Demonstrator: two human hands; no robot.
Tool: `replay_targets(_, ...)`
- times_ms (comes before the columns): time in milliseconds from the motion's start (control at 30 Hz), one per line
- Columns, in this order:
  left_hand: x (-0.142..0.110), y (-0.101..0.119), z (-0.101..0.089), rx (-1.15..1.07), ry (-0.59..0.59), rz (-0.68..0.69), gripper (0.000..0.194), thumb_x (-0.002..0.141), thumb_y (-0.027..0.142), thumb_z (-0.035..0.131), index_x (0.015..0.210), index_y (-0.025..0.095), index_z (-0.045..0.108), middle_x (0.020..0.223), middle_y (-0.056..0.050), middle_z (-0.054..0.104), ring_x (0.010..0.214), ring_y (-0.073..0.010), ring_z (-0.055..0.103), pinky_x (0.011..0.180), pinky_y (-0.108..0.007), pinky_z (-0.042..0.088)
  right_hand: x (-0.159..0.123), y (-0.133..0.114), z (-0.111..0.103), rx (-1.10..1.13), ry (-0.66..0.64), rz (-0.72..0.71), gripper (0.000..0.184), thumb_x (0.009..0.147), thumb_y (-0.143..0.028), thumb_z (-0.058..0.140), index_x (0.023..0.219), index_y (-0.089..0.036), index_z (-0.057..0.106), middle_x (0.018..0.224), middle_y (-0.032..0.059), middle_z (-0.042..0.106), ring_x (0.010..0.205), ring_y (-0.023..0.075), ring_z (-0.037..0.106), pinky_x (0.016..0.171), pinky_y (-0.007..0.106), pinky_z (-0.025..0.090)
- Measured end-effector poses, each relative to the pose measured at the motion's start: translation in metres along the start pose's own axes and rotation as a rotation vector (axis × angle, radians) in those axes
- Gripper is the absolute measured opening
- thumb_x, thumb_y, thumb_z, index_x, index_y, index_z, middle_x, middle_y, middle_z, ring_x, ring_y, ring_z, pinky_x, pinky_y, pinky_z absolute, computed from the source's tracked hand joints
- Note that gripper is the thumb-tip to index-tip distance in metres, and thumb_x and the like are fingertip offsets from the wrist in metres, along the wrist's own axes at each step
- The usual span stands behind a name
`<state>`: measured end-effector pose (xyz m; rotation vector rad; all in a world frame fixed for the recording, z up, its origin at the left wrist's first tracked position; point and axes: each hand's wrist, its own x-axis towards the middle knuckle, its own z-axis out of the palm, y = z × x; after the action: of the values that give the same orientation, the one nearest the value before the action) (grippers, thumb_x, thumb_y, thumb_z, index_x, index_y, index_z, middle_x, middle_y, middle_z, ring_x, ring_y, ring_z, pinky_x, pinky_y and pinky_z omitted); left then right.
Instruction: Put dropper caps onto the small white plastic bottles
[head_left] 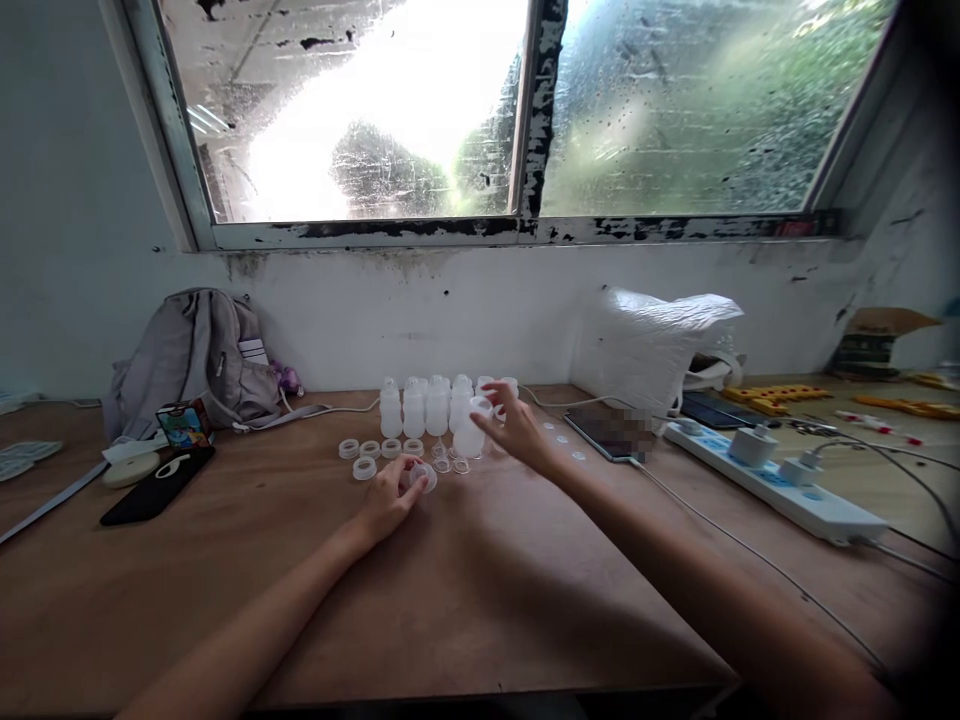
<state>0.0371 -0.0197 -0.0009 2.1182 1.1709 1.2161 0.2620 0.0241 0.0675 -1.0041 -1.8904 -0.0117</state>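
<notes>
Low over the table, my left hand (391, 497) is closed on a translucent screw ring (426, 478), thumb and fingers at its edge. My right hand (517, 428) reaches to the bottles with its fingers apart, beside the mouth of a frosted plastic bottle (468, 438). That bottle stands in front of a row of similar frosted bottles (414, 410), several of them with domed tops. Several loose pale rings (364, 468) lie left of my left hand. Thin clear rings (460, 466) lie on the table between my hands.
A phone (600, 434) on a cable and a white power strip (780, 485) lie at right. Behind them sits a white plastic bag (637, 345). At left are a grey backpack (187, 365) and a black phone (157, 487). Small clear discs (562, 440) lie right of the bottles.
</notes>
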Motion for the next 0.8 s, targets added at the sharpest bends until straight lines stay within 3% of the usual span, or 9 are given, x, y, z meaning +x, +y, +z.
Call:
replay_targets(133, 0.01, 0.008, 0.001, -0.144, 0.09, -0.029, 0.022, 0.08, 0.033, 0.04, 0.095, 0.019, 0.047, 0.088, -0.003, 0.057, 0.075, -0.0144, 0.055, 0.067, -0.026, 0.042, -0.034, -0.026, 0.014, 0.12, -0.169, -0.054, 0.04, 0.071, -0.03, 0.054, 0.105, -0.02, 0.035, 0.082, 0.004, 0.054, 0.073, 0.0156, 0.052, 0.066, 0.028, 0.042)
replay_targets(300, 0.031, 0.033, 0.007, -0.178, 0.284, 0.004, 0.02, 0.083, 0.031, 0.034, 0.093, 0.019, 0.046, 0.078, -0.001, 0.054, 0.07, -0.0123, 0.052, 0.066, -0.024, 0.04, -0.051, -0.03, 0.029, 0.296, -0.212, 0.003, 0.056, 0.071, -0.028, 0.055, 0.116, -0.021, 0.021, 0.089, 0.0049, 0.052, 0.079, 0.0154, 0.051, 0.069, 0.03, 0.043)
replay_targets(467, 0.038, 0.047, 0.028, -0.11, 0.137, 0.199, 0.017, 0.081, 0.027, 0.038, 0.094, 0.019, 0.046, 0.084, -0.001, 0.054, 0.076, -0.0132, 0.052, 0.07, -0.025, 0.04, -0.06, -0.024, 0.033, 0.419, -0.294, 0.1, 0.061, 0.069, -0.03, 0.057, 0.116, -0.022, 0.018, 0.094, 0.0064, 0.052, 0.082, 0.0163, 0.052, 0.07, 0.032, 0.043)
replay_targets(533, 0.035, 0.043, 0.038, -0.083, 0.162, 0.235, 0.019, 0.079, 0.025, 0.041, 0.096, 0.018, 0.046, 0.091, -0.004, 0.054, 0.084, -0.0151, 0.051, 0.076, -0.027, 0.039, -0.065, -0.021, 0.036, 0.441, -0.343, 0.124, 0.062, 0.069, -0.028, 0.057, 0.116, -0.022, 0.018, 0.093, 0.0057, 0.053, 0.078, 0.0157, 0.053, 0.069, 0.032, 0.043)
replay_targets(667, 0.03, 0.034, 0.047, -0.109, 0.208, 0.203, 0.023, 0.079, 0.024, 0.041, 0.1, 0.018, 0.046, 0.096, -0.005, 0.054, 0.088, -0.0155, 0.051, 0.079, -0.027, 0.039, -0.07, -0.019, 0.04, 0.456, -0.434, 0.147, 0.066, 0.067, -0.027, 0.06, 0.118, -0.021, 0.018, 0.096, 0.0064, 0.052, 0.074, 0.0143, 0.052, 0.067, 0.031, 0.044)
replay_targets(800, 0.026, 0.035, 0.045, -0.189, 0.205, 0.152, 0.026, 0.08, 0.025, 0.04, 0.105, 0.019, 0.045, 0.1, -0.005, 0.054, 0.089, -0.0156, 0.051, 0.08, -0.027, 0.039, -0.069, -0.021, 0.038, 0.485, -0.387, 0.091, 0.072, 0.065, -0.025, 0.061, 0.122, -0.022, 0.017, 0.111, 0.0094, 0.043, 0.093, 0.0185, 0.048, 0.076, 0.033, 0.042)
